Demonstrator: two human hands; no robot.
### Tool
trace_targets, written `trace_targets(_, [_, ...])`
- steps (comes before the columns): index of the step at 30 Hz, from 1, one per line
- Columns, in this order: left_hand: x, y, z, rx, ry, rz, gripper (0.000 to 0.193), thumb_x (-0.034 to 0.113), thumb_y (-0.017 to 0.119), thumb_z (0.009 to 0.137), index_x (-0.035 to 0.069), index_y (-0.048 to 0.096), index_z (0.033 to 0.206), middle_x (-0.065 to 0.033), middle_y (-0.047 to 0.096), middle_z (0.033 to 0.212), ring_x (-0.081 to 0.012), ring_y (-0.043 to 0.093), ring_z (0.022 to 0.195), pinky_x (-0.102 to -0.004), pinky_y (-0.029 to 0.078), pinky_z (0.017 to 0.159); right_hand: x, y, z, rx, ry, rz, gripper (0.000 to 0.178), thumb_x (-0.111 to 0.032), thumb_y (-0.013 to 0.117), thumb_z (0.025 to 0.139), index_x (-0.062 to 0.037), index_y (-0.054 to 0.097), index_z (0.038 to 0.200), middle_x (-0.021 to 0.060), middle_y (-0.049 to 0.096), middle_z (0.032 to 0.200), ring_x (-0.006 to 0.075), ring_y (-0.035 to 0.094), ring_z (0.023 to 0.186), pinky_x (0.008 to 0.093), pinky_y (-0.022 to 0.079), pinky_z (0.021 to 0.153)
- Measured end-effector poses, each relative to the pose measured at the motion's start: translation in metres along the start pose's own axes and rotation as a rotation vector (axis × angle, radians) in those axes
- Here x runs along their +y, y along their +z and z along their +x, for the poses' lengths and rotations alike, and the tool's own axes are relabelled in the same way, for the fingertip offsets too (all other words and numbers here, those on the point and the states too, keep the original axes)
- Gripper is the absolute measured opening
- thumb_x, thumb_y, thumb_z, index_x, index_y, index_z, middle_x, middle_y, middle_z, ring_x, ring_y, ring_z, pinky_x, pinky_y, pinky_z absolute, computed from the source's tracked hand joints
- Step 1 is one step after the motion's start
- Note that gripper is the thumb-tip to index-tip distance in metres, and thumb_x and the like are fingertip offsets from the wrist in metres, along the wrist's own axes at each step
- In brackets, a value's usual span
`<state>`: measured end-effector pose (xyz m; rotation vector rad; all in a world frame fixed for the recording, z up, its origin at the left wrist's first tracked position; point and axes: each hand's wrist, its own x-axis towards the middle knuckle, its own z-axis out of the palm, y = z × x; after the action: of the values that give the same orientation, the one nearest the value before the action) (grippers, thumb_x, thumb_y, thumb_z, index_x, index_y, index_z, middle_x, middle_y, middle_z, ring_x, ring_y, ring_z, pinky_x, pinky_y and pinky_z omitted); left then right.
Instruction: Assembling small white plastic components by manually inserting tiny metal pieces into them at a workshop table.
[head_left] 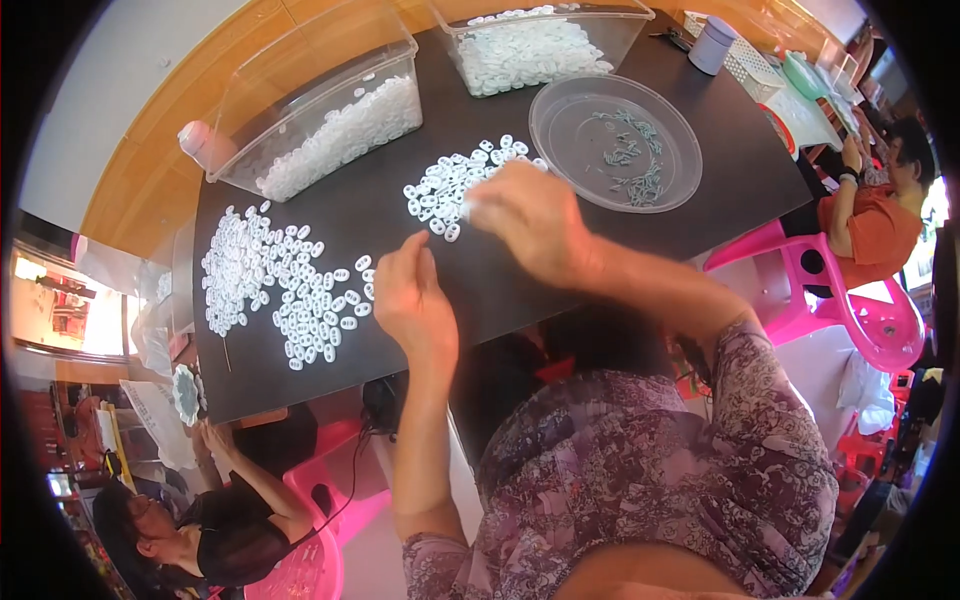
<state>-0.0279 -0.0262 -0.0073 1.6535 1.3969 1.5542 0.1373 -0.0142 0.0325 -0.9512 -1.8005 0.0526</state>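
Note:
My left hand (415, 305) is closed above the front of the dark table, thumb and forefinger pressed together. Whatever it may hold is too small to make out. My right hand (540, 222), smeared by motion, is closed in a pinch, with a blurred small white piece at its fingertips. It hovers at the near right side of a heap of small white oval pieces (440, 190) with dark slots. Left of my left hand, a spread of similar oval pieces (315, 300) runs into a denser pile (235, 265) at the table's left.
Two clear plastic bins, one left (345, 135) and one right (530, 50), hold many white pieces at the back. A round clear tray (685, 165) with small grey-green bits lies right. Beyond it stands a lidded container (711, 47). People sit on both sides near pink chairs (885, 325).

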Motion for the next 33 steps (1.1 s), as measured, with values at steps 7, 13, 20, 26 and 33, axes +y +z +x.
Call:
trace_targets(7, [-0.026, 0.012, 0.032, -0.074, 0.309, 0.675, 0.022, 0.001, 0.061, 0.075, 0.011, 0.065, 0.095, -0.0093, 0.053, 0.073, -0.0268, 0.054, 0.071, -0.0384, 0.044, 0.060, 0.049, -0.018, 0.096, 0.186, -0.079, -0.208, 0.014, -0.011, 0.062, 0.079, -0.0008, 0.065, 0.087, 0.0122, 0.064, 0.083, 0.0236, 0.061, 0.077, 0.0312, 0.047, 0.068])
trace_targets(13, [-0.029, 0.014, 0.041, -0.155, 0.359, 0.751, 0.019, 0.001, 0.057, 0.072, 0.011, 0.068, 0.084, -0.0101, 0.052, 0.073, -0.0276, 0.053, 0.071, -0.0387, 0.044, 0.059, 0.104, -0.022, 0.154, 0.095, 0.067, -0.299, 0.011, -0.016, 0.058, 0.073, -0.0075, 0.065, 0.075, 0.0119, 0.063, 0.073, 0.0315, 0.059, 0.074, 0.0408, 0.045, 0.066])
trace_targets(20, [-0.027, 0.012, 0.047, -0.191, 0.351, 0.684, 0.006, 0.002, 0.065, 0.069, 0.005, 0.061, 0.073, -0.0106, 0.053, 0.073, -0.0280, 0.052, 0.071, -0.0396, 0.042, 0.058, 0.154, -0.017, 0.196, 0.238, 0.075, -0.436, 0.010, -0.015, 0.057, 0.069, -0.0118, 0.066, 0.070, 0.0145, 0.062, 0.069, 0.0348, 0.060, 0.067, 0.0449, 0.045, 0.058])
trace_targets(26, [-0.031, 0.010, 0.052, -0.246, 0.315, 0.616, 0.011, 0.001, 0.066, 0.068, 0.004, 0.060, 0.077, -0.0120, 0.054, 0.079, -0.0301, 0.053, 0.077, -0.0400, 0.042, 0.065, 0.182, -0.034, 0.200, -0.092, 0.117, -0.673, 0.019, -0.021, 0.060, 0.068, -0.0051, 0.064, 0.077, 0.0179, 0.063, 0.074, 0.0344, 0.061, 0.071, 0.0446, 0.046, 0.065])
trace_targets(33, [-0.030, 0.005, 0.056, -0.265, 0.285, 0.596, 0.011, 0.001, 0.067, 0.069, 0.004, 0.058, 0.074, -0.0118, 0.055, 0.075, -0.0302, 0.055, 0.075, -0.0394, 0.043, 0.064, 0.182, -0.051, 0.181, -0.051, 0.021, -0.695, 0.016, -0.012, 0.054, 0.065, -0.0014, 0.065, 0.069, 0.0219, 0.061, 0.067, 0.0386, 0.060, 0.063, 0.0468, 0.047, 0.056])
